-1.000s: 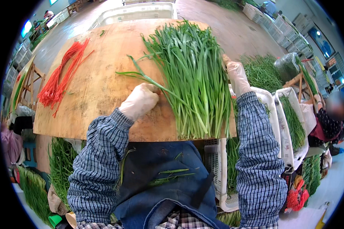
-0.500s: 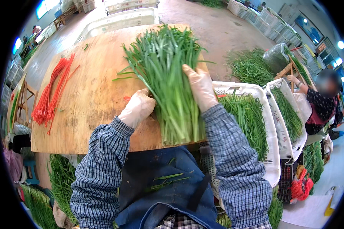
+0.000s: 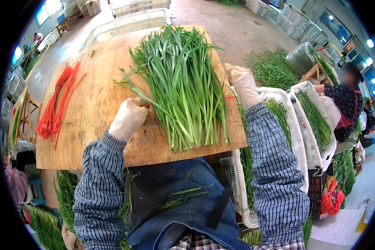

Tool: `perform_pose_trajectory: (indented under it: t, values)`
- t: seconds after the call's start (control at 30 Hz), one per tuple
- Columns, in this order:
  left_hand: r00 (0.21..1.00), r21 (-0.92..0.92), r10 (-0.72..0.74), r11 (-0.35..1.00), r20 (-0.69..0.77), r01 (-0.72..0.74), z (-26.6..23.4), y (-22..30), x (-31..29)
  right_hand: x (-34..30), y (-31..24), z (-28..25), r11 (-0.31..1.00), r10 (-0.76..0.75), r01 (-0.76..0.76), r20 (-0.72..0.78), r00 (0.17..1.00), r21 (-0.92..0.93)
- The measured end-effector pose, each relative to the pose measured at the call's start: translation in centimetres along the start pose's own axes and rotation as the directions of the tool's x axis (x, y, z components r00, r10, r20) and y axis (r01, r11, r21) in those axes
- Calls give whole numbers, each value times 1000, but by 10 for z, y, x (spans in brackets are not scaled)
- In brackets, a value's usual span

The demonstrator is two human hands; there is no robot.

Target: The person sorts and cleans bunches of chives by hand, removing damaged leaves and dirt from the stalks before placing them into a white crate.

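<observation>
A thick bundle of green chives lies on the wooden board, cut ends toward me and leaf tips away. My left hand, in a pale glove, is closed in a fist at the left side of the bundle; what its fingers hold is hidden. Past the bundle's right side, my right hand, gloved too, has its fingers pressed together over the board's edge. I cannot make out anything in them. A short stretch of red string shows between the bundle and my right wrist. More red strings lie in a bunch at the board's left.
White crates of chives stand right of the board, with another crate beyond. A person works at the far right. A green heap lies on the floor. An empty-looking white crate stands behind the board.
My right hand has left the chives and moved right. My left hand has drawn slightly left and nearer me. The bundle now lies flatter and wider, and red string shows at its right side.
</observation>
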State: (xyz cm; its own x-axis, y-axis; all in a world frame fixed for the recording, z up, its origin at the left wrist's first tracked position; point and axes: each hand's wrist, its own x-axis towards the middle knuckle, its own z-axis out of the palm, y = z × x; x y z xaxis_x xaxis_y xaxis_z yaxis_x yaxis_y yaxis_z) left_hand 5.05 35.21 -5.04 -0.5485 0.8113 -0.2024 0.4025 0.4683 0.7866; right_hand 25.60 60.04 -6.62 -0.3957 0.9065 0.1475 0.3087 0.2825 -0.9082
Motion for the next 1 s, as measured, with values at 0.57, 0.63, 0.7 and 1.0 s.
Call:
perform_pose_trajectory:
  t: [0.57,0.63,0.7,1.0]
  values:
    - [471,475,534,141,702,-869,116,121,0,10,0,1,703,132,100,267,955,-704]
    - [547,530,367,155,753,-834,124,112,12,14,-7,1,615,87,186,300,950,-766]
    - [526,551,473,98,707,-829,129,97,11,22,-13,-6,450,-120,373,359,926,-812]
    - [540,537,380,123,751,-834,133,101,8,100,-6,-1,121,-648,489,304,698,-864]
